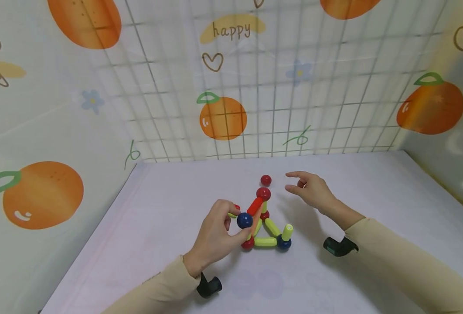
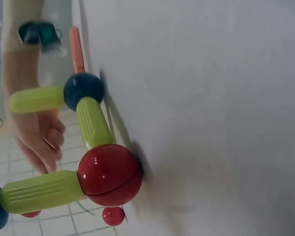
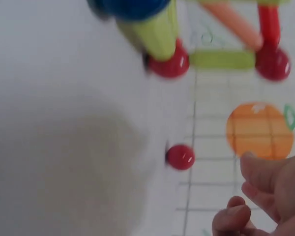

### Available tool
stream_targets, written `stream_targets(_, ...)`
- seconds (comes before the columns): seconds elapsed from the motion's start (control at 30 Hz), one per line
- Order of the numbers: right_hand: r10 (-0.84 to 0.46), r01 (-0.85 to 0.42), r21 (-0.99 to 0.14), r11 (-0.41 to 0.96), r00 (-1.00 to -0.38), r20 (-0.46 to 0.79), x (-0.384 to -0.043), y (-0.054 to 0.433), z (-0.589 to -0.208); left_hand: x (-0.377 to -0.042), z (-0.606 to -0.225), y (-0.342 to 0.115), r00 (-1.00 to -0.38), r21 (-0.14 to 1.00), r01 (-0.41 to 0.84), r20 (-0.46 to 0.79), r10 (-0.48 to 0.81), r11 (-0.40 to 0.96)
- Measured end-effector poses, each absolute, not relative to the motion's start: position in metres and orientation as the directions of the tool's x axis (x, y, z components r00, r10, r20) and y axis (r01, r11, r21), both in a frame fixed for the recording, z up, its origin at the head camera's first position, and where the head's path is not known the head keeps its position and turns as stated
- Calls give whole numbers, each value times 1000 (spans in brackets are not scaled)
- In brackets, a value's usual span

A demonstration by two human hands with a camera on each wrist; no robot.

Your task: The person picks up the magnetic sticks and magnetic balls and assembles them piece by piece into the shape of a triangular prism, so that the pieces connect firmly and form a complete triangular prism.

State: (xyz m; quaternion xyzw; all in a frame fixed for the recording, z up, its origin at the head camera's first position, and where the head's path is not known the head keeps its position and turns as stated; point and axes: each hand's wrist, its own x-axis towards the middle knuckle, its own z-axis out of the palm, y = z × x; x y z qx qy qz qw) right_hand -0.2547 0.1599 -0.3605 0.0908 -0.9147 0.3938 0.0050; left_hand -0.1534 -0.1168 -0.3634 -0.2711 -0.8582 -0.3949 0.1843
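Observation:
My left hand (image 1: 216, 231) holds a blue ball (image 1: 244, 220) between thumb and fingers, at a top corner of a ball-and-stick construction. A red stick (image 1: 254, 206) runs from this ball to a raised red ball (image 1: 263, 193). Below, yellow-green sticks (image 1: 265, 241) link a red ball (image 1: 248, 243), a blue ball (image 1: 284, 242) and a rear red ball into a triangular base. One yellow-green stick (image 1: 287, 232) stands upright on the base's blue ball. An orange stick (image 1: 257, 219) slants through the frame. My right hand (image 1: 314, 189) hovers empty to the right, fingers loosely bent, thumb and forefinger apart.
A loose red ball (image 1: 266, 180) lies on the white table (image 1: 168, 196) behind the construction. Partly hidden behind the left fingers is a red and yellow-green piece (image 1: 236, 208). A grid backdrop with printed oranges (image 1: 223, 117) rises at the table's far edge.

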Motion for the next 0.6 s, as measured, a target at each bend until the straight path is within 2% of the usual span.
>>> stream_targets(0.27,-191,-143,-667,731,-982,2,-301,149,-376,-151,-364,-116,-798,590,592,528,292,549)
stream_targets(0.6,-218,-129,-634,763,-974,-64,-327,130,-389,-154,-364,-118,-809,596,578,510,294,557)
